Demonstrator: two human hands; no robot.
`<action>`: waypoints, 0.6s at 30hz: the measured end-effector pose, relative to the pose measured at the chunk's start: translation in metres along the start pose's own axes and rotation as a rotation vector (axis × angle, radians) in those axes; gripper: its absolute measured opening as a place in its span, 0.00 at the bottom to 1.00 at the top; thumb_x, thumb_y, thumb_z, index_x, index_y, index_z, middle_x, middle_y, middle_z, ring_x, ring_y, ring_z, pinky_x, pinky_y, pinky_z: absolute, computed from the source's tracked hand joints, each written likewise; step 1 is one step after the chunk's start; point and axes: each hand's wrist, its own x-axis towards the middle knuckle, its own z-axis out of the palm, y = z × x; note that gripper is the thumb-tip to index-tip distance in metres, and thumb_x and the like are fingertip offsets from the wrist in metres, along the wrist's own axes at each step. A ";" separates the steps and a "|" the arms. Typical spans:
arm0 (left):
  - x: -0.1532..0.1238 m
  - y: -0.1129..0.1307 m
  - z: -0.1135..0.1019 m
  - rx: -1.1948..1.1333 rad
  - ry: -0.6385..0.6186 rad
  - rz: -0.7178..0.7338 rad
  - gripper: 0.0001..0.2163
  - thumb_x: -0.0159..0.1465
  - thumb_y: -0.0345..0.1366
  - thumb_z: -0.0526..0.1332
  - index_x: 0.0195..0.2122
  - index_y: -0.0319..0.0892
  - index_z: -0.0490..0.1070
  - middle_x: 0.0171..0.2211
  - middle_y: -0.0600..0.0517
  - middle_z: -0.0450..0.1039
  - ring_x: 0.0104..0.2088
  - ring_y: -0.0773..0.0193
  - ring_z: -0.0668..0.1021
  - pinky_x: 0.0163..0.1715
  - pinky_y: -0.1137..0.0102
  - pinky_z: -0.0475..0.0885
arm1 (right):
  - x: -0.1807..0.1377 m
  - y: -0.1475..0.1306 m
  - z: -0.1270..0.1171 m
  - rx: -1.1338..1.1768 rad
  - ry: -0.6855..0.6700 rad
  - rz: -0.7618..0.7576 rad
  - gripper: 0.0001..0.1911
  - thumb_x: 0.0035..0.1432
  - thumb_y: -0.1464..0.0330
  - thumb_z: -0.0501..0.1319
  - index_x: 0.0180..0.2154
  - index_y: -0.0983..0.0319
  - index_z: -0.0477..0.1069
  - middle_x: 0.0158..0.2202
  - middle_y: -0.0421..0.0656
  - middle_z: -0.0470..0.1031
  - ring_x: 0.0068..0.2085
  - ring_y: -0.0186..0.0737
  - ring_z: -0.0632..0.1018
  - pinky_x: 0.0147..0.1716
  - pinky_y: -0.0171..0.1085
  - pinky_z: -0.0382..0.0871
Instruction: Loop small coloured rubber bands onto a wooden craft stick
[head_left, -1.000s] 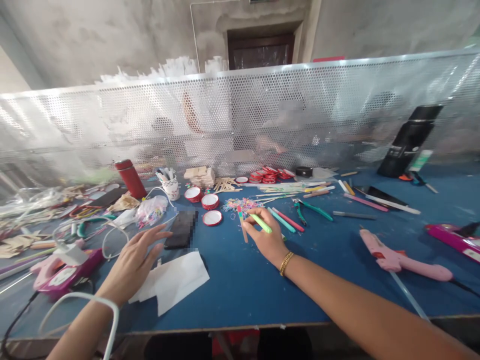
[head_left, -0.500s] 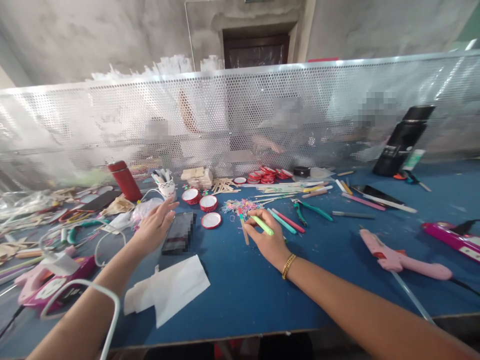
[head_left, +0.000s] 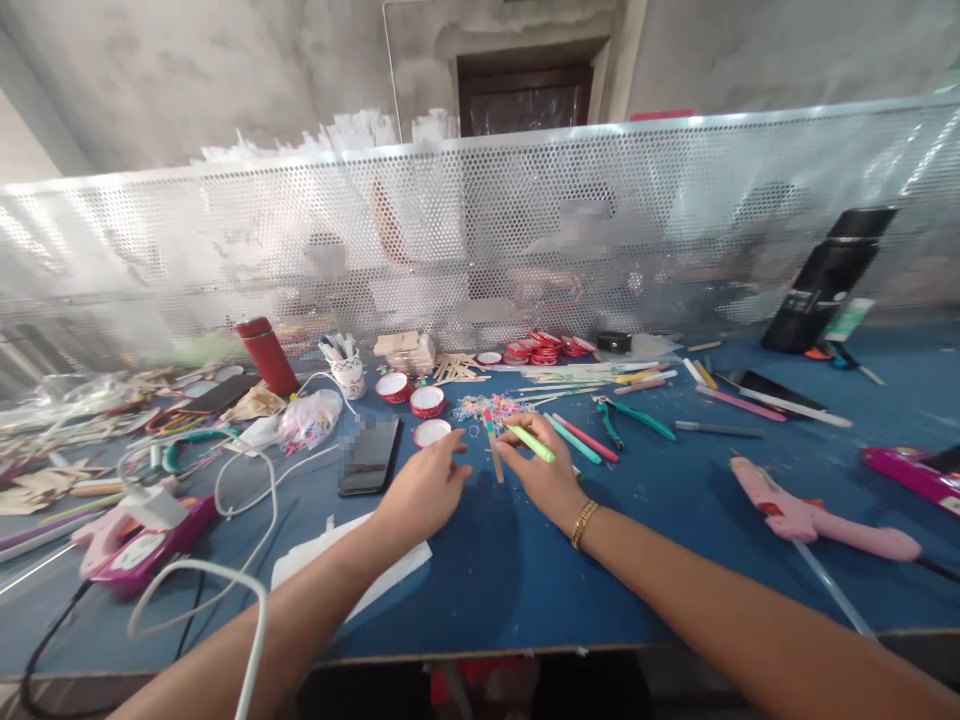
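My right hand (head_left: 553, 482) has a light-green marker (head_left: 534, 444) tucked across its fingers. At its thumb and fingertips is a flat wooden stick (head_left: 496, 462) with red and green at its top; whether the fingers pinch it or only touch it, I cannot tell. My left hand (head_left: 429, 482) hovers just left of the stick, fingers apart and holding nothing. Beyond both hands lies a pile of small coloured loops (head_left: 480, 408). A turquoise marker (head_left: 574, 440) and a red marker (head_left: 589, 440) rest beside my right hand.
A black phone (head_left: 371, 455) and white paper (head_left: 315, 550) lie left. Round red-rimmed pieces (head_left: 427, 402), a pen cup (head_left: 349, 378) and a red bottle (head_left: 268, 358) stand behind. Green-handled pliers (head_left: 637, 418) and a pink glue gun (head_left: 806, 518) lie right. A white cable (head_left: 259, 620) crosses near my left arm.
My left hand has moved right from beside the phone to near the stick. My right hand keeps the marker in about the same place. The view has shifted slightly.
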 end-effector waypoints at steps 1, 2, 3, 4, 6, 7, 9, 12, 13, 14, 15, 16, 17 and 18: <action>0.005 0.002 0.011 -0.050 -0.001 -0.013 0.24 0.60 0.33 0.57 0.59 0.41 0.63 0.53 0.43 0.73 0.44 0.58 0.78 0.46 0.66 0.69 | 0.000 0.001 0.000 0.007 0.000 -0.007 0.14 0.50 0.62 0.64 0.39 0.59 0.66 0.29 0.39 0.77 0.33 0.43 0.78 0.41 0.44 0.72; 0.012 0.003 0.020 -0.103 -0.011 -0.019 0.23 0.59 0.32 0.58 0.58 0.40 0.65 0.52 0.42 0.73 0.42 0.58 0.79 0.44 0.66 0.70 | 0.000 0.002 -0.001 0.013 0.000 -0.012 0.14 0.50 0.62 0.64 0.39 0.59 0.66 0.29 0.39 0.77 0.33 0.42 0.78 0.41 0.44 0.72; 0.018 0.003 0.027 -0.165 -0.045 -0.009 0.20 0.58 0.31 0.58 0.54 0.39 0.68 0.49 0.43 0.76 0.40 0.59 0.79 0.42 0.67 0.70 | 0.000 0.004 -0.001 0.020 0.002 -0.013 0.15 0.50 0.61 0.64 0.39 0.59 0.66 0.29 0.39 0.77 0.33 0.42 0.78 0.40 0.44 0.72; 0.024 0.002 0.032 -0.231 -0.097 0.025 0.16 0.57 0.30 0.57 0.47 0.39 0.72 0.43 0.45 0.78 0.38 0.60 0.79 0.40 0.68 0.71 | 0.001 0.005 -0.001 0.026 0.001 -0.010 0.16 0.50 0.61 0.65 0.39 0.59 0.66 0.29 0.39 0.77 0.33 0.42 0.78 0.40 0.43 0.72; 0.034 0.000 0.037 -0.326 -0.183 0.084 0.08 0.58 0.32 0.56 0.34 0.40 0.74 0.32 0.49 0.78 0.33 0.62 0.78 0.35 0.70 0.70 | 0.002 0.008 -0.001 0.033 -0.002 0.003 0.16 0.50 0.61 0.65 0.40 0.59 0.65 0.29 0.39 0.77 0.33 0.42 0.78 0.39 0.43 0.73; 0.038 -0.001 0.039 -0.356 -0.180 0.087 0.06 0.58 0.33 0.56 0.30 0.40 0.73 0.28 0.50 0.77 0.30 0.63 0.77 0.33 0.70 0.69 | 0.002 0.009 0.000 0.032 -0.003 0.009 0.17 0.50 0.60 0.65 0.40 0.59 0.65 0.29 0.39 0.77 0.33 0.42 0.78 0.39 0.43 0.73; 0.043 -0.003 0.041 -0.401 -0.151 0.080 0.07 0.58 0.35 0.56 0.26 0.41 0.71 0.25 0.51 0.75 0.27 0.64 0.76 0.30 0.71 0.68 | 0.003 0.010 0.000 0.025 -0.001 0.019 0.16 0.50 0.61 0.65 0.39 0.59 0.65 0.30 0.39 0.77 0.34 0.42 0.79 0.39 0.43 0.73; 0.048 -0.004 0.046 -0.451 -0.136 0.085 0.07 0.58 0.35 0.56 0.24 0.41 0.69 0.23 0.52 0.74 0.25 0.65 0.75 0.27 0.72 0.66 | 0.003 0.011 0.000 0.004 -0.001 0.021 0.16 0.50 0.62 0.65 0.39 0.58 0.65 0.29 0.39 0.77 0.33 0.42 0.79 0.39 0.43 0.73; 0.048 -0.005 0.047 -0.465 -0.146 0.091 0.06 0.57 0.34 0.56 0.25 0.41 0.69 0.22 0.53 0.74 0.25 0.65 0.75 0.27 0.72 0.66 | 0.003 0.012 -0.001 -0.004 0.001 0.018 0.15 0.50 0.62 0.64 0.39 0.58 0.65 0.29 0.39 0.77 0.33 0.42 0.79 0.38 0.43 0.74; 0.049 -0.006 0.049 -0.477 -0.157 0.098 0.05 0.57 0.33 0.56 0.26 0.41 0.69 0.22 0.53 0.73 0.24 0.65 0.75 0.26 0.72 0.66 | 0.003 0.012 -0.001 -0.017 0.009 0.012 0.15 0.50 0.62 0.64 0.39 0.58 0.65 0.30 0.39 0.77 0.33 0.42 0.79 0.38 0.43 0.74; 0.049 -0.007 0.051 -0.485 -0.165 0.100 0.04 0.56 0.32 0.56 0.28 0.42 0.70 0.22 0.54 0.73 0.24 0.65 0.75 0.26 0.72 0.66 | 0.003 0.012 -0.002 -0.037 0.025 0.004 0.15 0.50 0.63 0.64 0.40 0.58 0.65 0.30 0.39 0.77 0.33 0.43 0.79 0.39 0.44 0.74; 0.049 -0.008 0.052 -0.489 -0.174 0.098 0.04 0.56 0.32 0.56 0.29 0.42 0.70 0.22 0.54 0.73 0.24 0.65 0.75 0.26 0.72 0.66 | 0.003 0.013 -0.002 -0.060 0.045 -0.007 0.15 0.50 0.63 0.64 0.40 0.58 0.65 0.31 0.40 0.78 0.35 0.44 0.80 0.40 0.44 0.73; 0.049 -0.008 0.053 -0.493 -0.177 0.089 0.04 0.56 0.32 0.57 0.30 0.42 0.70 0.22 0.54 0.74 0.24 0.65 0.75 0.25 0.72 0.66 | 0.004 0.013 -0.003 -0.081 0.067 -0.019 0.15 0.51 0.63 0.64 0.40 0.58 0.65 0.33 0.41 0.78 0.36 0.44 0.80 0.42 0.45 0.73; 0.049 -0.009 0.054 -0.496 -0.183 0.077 0.04 0.56 0.33 0.57 0.30 0.42 0.71 0.22 0.54 0.74 0.24 0.66 0.75 0.25 0.72 0.66 | 0.005 0.014 -0.004 -0.100 0.088 -0.031 0.15 0.52 0.63 0.64 0.41 0.58 0.65 0.34 0.42 0.79 0.37 0.44 0.80 0.43 0.45 0.72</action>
